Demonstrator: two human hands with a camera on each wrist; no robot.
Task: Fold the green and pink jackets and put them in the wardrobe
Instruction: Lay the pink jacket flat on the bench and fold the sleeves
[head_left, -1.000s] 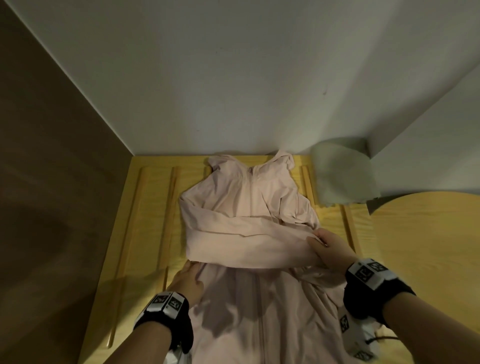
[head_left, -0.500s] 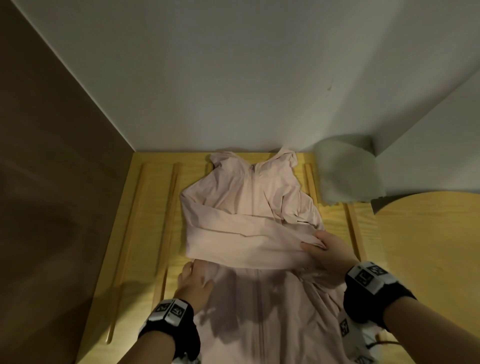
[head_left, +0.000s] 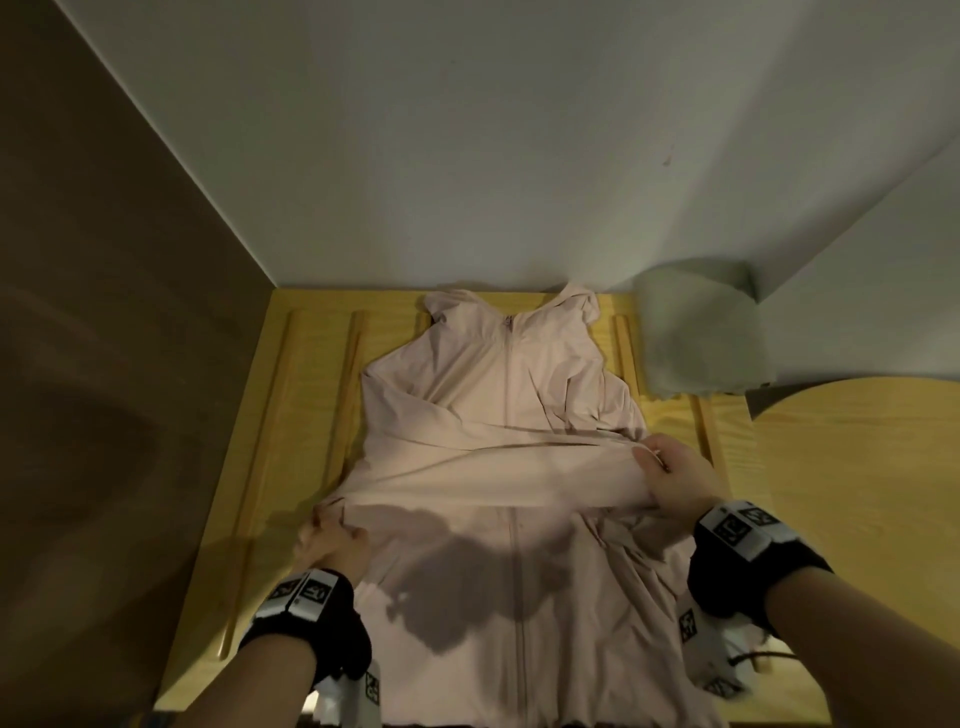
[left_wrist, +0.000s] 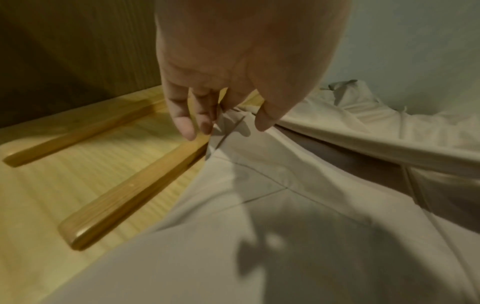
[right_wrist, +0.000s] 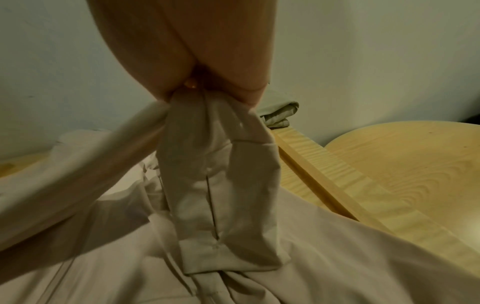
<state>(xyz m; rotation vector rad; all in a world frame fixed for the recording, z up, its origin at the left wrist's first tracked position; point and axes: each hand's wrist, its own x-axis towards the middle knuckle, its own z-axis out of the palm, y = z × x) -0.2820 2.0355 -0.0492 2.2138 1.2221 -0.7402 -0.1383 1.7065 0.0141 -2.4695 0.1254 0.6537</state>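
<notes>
Bare tabletop (head_left: 306, 415) is left beside the pink jacket (head_left: 498, 415), crossed by raised wooden slats (head_left: 270, 441); the far right corner is blocked by the folded green jacket (head_left: 696, 338).

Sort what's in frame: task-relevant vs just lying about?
Task things:
- pink jacket, spread zip-up on the slatted wooden surface
- green jacket, already folded, by the wall
- left hand, pinching the pink jacket's left edge
- right hand, gripping a sleeve laid across it

Lying about:
- round wooden tabletop at right
</notes>
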